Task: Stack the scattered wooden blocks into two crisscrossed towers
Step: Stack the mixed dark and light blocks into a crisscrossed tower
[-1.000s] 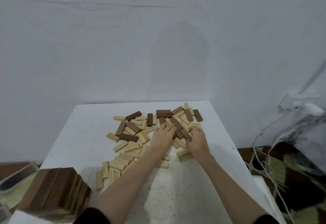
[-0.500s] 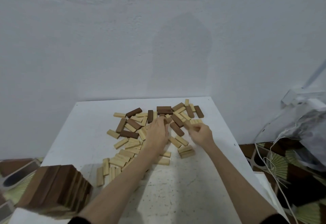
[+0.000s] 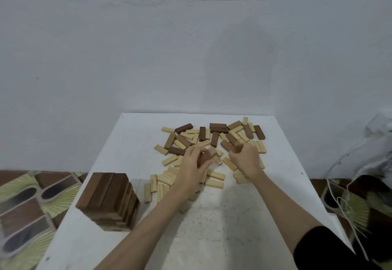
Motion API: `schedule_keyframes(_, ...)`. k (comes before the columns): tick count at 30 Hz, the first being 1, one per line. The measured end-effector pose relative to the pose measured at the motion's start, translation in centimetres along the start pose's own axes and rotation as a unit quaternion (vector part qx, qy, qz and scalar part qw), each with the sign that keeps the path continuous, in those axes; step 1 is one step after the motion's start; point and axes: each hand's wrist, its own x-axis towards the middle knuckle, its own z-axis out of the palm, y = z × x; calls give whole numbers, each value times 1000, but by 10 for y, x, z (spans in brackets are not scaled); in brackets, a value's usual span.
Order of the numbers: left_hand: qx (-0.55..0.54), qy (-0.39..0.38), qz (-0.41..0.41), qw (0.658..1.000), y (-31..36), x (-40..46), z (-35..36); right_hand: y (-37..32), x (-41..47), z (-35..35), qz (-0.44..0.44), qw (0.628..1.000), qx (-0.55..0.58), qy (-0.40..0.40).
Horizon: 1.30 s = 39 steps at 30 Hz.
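Gathering dark blocks from the scattered pile (image 3: pixel 212 142) on the worktop (image 3: pixel 222 216), my left hand (image 3: pixel 194 163) and right hand (image 3: pixel 246 159) each curl their grip round some, bound next for the dark tower (image 3: pixel 108 201) at near left.

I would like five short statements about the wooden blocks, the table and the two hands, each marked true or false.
1. A finished tower of dark brown wooden blocks stands at the near left of the white square table. True.
2. The scattered pile of loose wooden blocks holds only light ones. False: dark and light lie mixed.
3. The left hand holds blocks. True.
4. The right hand lies flat and open. False: its grip is round a dark block.
5. A second tower stands at the right. False: none is there.
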Motion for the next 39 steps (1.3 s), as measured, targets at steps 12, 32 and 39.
schedule_keyframes(12, -48, -172, -89, 980, -8, -74, -10, 12, -92, -14, -36, 976, 68, -202)
schedule_keyframes(32, 19, -229, -107, 967, -2, -98, -18, 6, -105, -20, 8, 966, -44, -256)
schedule_keyframes(39, 33, -227, -125, 965, -5, -95, -13, 6, -102, -12, -47, 976, -59, -202)
